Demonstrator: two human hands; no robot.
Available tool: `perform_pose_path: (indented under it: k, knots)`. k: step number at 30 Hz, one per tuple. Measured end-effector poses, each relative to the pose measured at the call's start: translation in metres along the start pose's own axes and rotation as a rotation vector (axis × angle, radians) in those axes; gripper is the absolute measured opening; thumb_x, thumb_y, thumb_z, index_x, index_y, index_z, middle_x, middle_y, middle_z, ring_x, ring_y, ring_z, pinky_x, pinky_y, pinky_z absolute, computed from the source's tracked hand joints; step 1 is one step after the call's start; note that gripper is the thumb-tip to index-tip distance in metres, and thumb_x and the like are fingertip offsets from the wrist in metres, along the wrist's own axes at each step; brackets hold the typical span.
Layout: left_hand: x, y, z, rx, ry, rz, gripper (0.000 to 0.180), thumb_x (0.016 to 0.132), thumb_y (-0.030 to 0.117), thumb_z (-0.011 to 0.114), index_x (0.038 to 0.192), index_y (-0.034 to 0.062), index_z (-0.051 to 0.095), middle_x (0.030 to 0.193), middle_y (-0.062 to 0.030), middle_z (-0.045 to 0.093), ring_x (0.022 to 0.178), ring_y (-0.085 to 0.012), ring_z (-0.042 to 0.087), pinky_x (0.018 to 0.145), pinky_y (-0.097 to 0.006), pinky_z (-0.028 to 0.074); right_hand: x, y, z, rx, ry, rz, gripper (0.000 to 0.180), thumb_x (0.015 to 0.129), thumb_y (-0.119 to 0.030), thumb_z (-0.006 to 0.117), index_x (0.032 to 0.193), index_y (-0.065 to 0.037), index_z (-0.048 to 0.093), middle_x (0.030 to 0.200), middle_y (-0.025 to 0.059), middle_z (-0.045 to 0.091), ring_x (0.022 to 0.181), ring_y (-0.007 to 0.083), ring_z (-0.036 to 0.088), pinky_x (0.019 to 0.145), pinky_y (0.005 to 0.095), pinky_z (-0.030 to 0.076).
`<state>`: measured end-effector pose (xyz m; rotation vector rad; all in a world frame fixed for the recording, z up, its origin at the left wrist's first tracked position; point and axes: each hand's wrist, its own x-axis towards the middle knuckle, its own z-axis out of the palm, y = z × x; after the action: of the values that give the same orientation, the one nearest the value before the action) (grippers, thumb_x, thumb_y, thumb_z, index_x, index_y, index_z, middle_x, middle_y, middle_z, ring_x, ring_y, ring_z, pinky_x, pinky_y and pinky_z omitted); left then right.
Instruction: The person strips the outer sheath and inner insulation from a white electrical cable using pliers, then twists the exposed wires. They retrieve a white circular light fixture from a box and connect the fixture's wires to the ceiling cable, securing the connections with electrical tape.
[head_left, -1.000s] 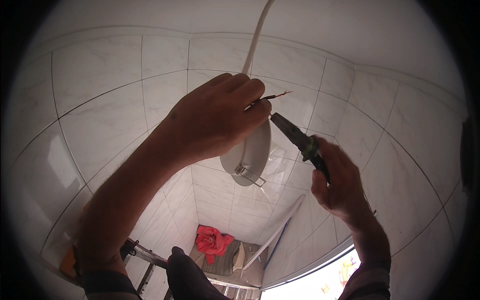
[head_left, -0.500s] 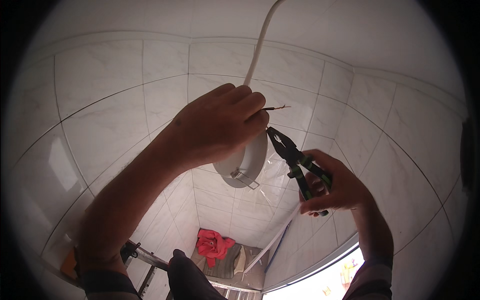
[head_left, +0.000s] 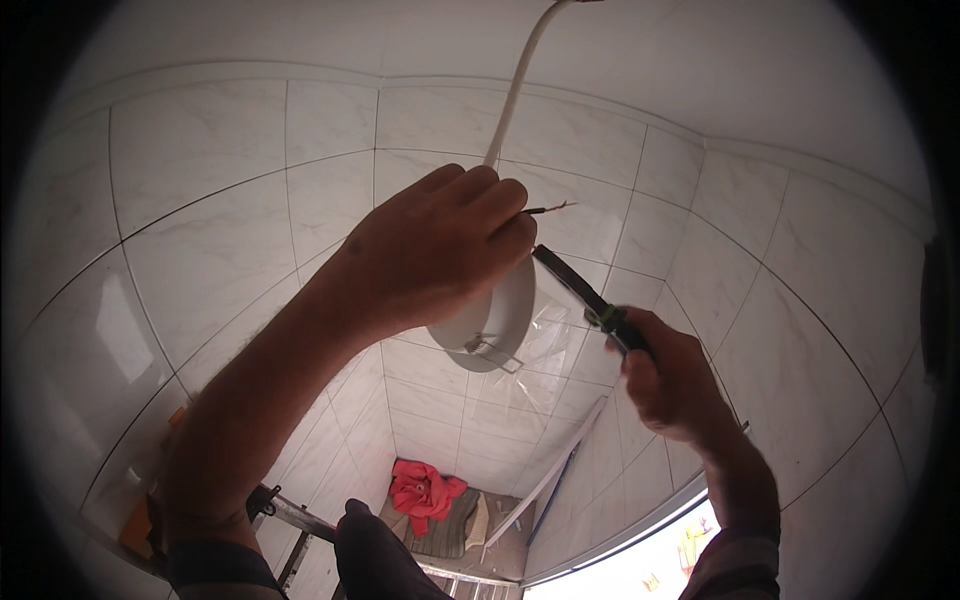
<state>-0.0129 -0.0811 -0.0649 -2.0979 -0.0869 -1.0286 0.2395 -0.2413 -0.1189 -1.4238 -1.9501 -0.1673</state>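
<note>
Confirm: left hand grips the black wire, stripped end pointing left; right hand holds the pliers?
No: in the head view the stripped end points right, not left. The rest stands: left hand grips the black wire, right hand holds the pliers.

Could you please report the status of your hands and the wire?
Left hand pinching wire, bare end poking out. Right hand holding pliers, tips near left hand. Lamp partly hidden behind left hand.
</note>
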Motion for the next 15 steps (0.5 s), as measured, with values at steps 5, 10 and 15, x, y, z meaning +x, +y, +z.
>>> perform_pose_path:
  k: [5, 10, 15]
  knots:
    - [-0.003, 0.000, 0.000, -0.022, -0.015, 0.001, 0.026, 0.083, 0.013, 0.074, 0.107, 0.0084, 0.066, 0.105, -0.0050, 0.060, 0.103, -0.0236, 0.065, 0.091, -0.038, 0.058, 0.014, 0.023, -0.010, 0.948, -0.405, 0.332, 0.036, 0.102, -0.020, 0.049, 0.125, 0.008, 0.056, 0.091, 0.0172, 0.073, 0.063, 0.0244, 0.071, 0.055, 0.0342, 0.059]
    - [-0.004, 0.000, -0.002, -0.028, -0.052, -0.035, 0.034, 0.082, 0.010, 0.076, 0.115, 0.0099, 0.069, 0.111, -0.0049, 0.063, 0.107, -0.0236, 0.066, 0.092, -0.039, 0.059, 0.018, 0.030, -0.007, 1.115, -0.537, 0.300, 0.042, 0.106, -0.027, 0.058, 0.124, 0.010, 0.057, 0.092, 0.0167, 0.074, 0.067, 0.0222, 0.072, 0.051, 0.0318, 0.057]
    - [-0.013, 0.003, 0.008, -0.299, -0.089, -0.193, 0.030, 0.089, 0.005, 0.075, 0.118, 0.0068, 0.070, 0.119, -0.0077, 0.066, 0.101, -0.0259, 0.072, 0.083, -0.037, 0.062, 0.018, 0.029, -0.003, 0.733, -0.400, 0.312, 0.036, 0.103, -0.018, 0.062, 0.127, 0.009, 0.060, 0.102, 0.0216, 0.075, 0.084, 0.0261, 0.076, 0.051, 0.0319, 0.059]
